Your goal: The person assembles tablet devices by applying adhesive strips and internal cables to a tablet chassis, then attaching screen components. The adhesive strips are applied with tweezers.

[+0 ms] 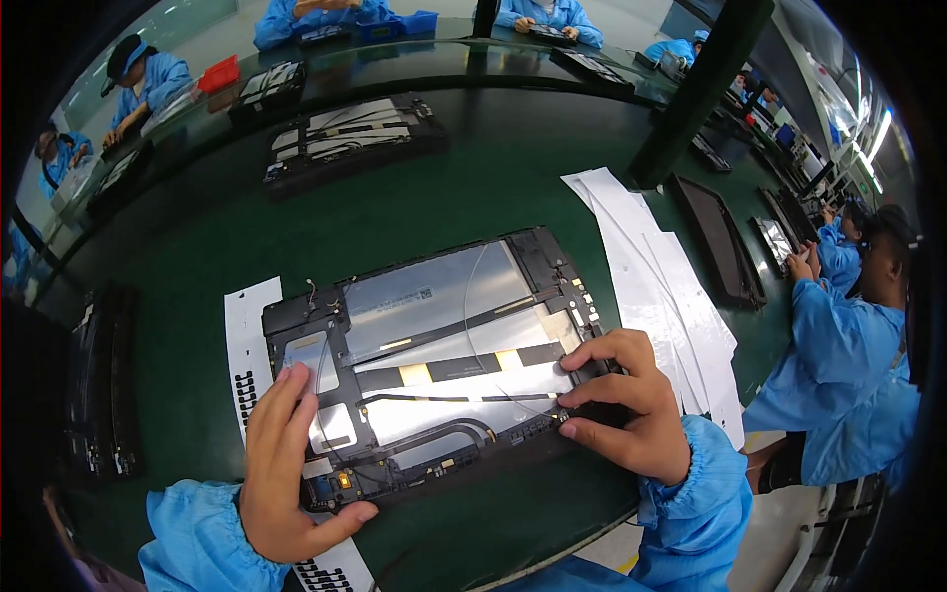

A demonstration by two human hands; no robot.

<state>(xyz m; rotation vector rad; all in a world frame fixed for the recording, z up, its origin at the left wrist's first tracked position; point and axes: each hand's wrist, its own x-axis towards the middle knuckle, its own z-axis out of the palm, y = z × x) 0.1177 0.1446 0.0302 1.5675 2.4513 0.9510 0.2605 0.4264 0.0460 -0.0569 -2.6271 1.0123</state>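
Observation:
An opened tablet [434, 340] lies in front of me, its inside facing up. Silver battery panels, black ribbon cables and a black frame show in it, and a thin grey wire curves across the middle. My left hand [281, 469] lies over the near left corner, fingers straight along the left end and thumb stretched out by the near edge. At the right end, my right hand [631, 409] has its fingers bent and drawn together beside the tip of a thin black cable [464, 398]. Whatever is between those fingertips is hidden.
White sheets [661, 286] are piled to the right, and another white sheet [252, 326] lies partly under the tablet. A second opened tablet [350, 138] sits farther back. A dark tray [718, 242] and a green post [700, 94] stand right. A co-worker [838, 345] sits at right.

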